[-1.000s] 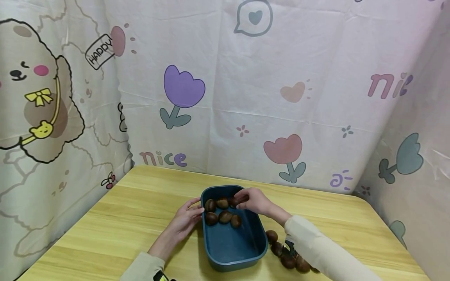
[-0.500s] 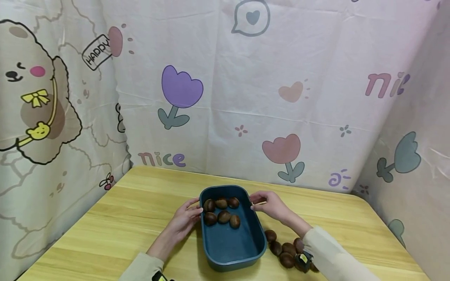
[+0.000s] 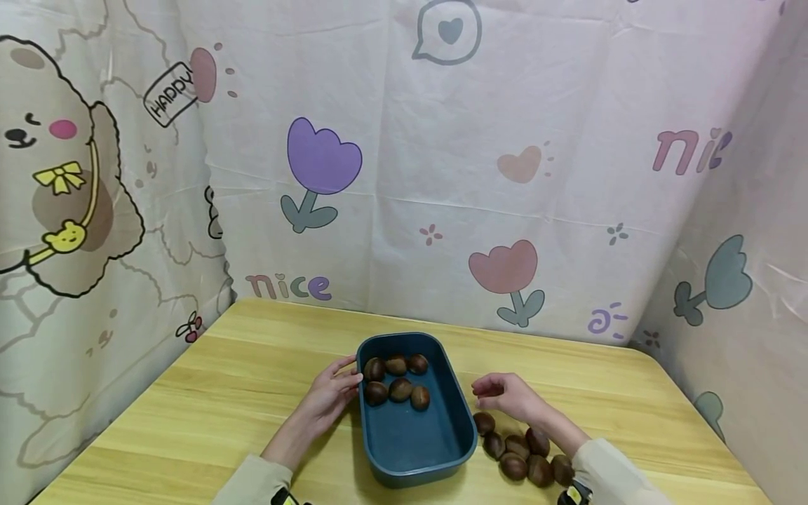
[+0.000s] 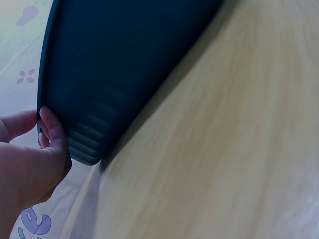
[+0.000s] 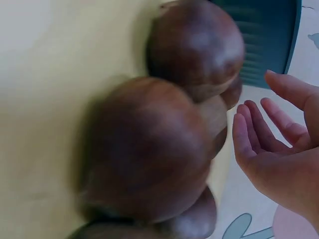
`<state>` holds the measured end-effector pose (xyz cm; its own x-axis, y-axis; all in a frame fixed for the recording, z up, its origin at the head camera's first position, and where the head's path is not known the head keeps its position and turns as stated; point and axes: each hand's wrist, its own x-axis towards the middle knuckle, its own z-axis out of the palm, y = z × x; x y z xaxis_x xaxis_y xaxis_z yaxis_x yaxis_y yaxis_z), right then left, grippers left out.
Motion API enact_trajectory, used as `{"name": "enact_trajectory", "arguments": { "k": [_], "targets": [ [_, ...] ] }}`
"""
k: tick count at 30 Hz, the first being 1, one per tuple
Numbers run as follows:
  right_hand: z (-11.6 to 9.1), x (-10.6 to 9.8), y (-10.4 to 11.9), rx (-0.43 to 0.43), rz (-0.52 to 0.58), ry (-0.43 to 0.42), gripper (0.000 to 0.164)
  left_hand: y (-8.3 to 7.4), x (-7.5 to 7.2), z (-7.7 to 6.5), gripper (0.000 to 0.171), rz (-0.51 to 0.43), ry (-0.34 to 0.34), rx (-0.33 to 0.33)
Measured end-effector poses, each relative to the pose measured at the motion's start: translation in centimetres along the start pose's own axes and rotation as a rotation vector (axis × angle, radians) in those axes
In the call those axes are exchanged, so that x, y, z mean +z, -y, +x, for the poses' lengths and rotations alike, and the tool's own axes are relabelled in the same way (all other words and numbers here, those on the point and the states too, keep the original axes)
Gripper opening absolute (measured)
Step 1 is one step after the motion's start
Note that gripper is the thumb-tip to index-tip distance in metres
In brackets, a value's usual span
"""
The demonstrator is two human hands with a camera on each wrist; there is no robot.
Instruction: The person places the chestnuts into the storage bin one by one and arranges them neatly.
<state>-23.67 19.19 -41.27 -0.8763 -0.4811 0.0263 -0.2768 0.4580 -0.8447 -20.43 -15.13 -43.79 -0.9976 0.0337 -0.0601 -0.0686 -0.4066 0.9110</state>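
Observation:
A dark blue rectangular bin (image 3: 413,438) stands on the table, with chestnuts (image 3: 400,389) in two rows of three at its far end. My left hand (image 3: 330,400) pinches the bin's left rim; in the left wrist view the thumb and fingers lie on either side of the edge. Right of the bin, my right hand (image 3: 511,398) hovers with relaxed fingers, holding nothing. Just below it several loose chestnuts (image 3: 513,466) lie bunched on the table. Up close in the right wrist view, a blurred chestnut (image 5: 149,149) sits beside the right hand's relaxed fingers.
The light wooden table (image 3: 265,365) reaches back to a printed cloth (image 3: 404,140) that hangs behind it and along both sides. One loose chestnut (image 3: 484,423) lies close against the bin's right wall.
My right hand has withdrawn from over the bin, where it was at a chestnut in the far row, and moved right and nearer to the loose chestnuts. The left hand has stayed at the rim.

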Motion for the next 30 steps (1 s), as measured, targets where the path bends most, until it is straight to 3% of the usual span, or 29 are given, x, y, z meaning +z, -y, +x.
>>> {"name": "enact_trajectory", "arguments": {
  "k": [13, 30],
  "targets": [
    [-1.8, -0.1, -1.3, 0.051, 0.035, 0.103, 0.036, 0.0, 0.0, 0.1, 0.049, -0.009, -0.008, -0.003],
    [-1.6, 0.5, -1.0, 0.072, -0.128, 0.060, 0.028, 0.1, -0.1, 0.1, 0.049, 0.003, -0.001, -0.001]
  ]
}}
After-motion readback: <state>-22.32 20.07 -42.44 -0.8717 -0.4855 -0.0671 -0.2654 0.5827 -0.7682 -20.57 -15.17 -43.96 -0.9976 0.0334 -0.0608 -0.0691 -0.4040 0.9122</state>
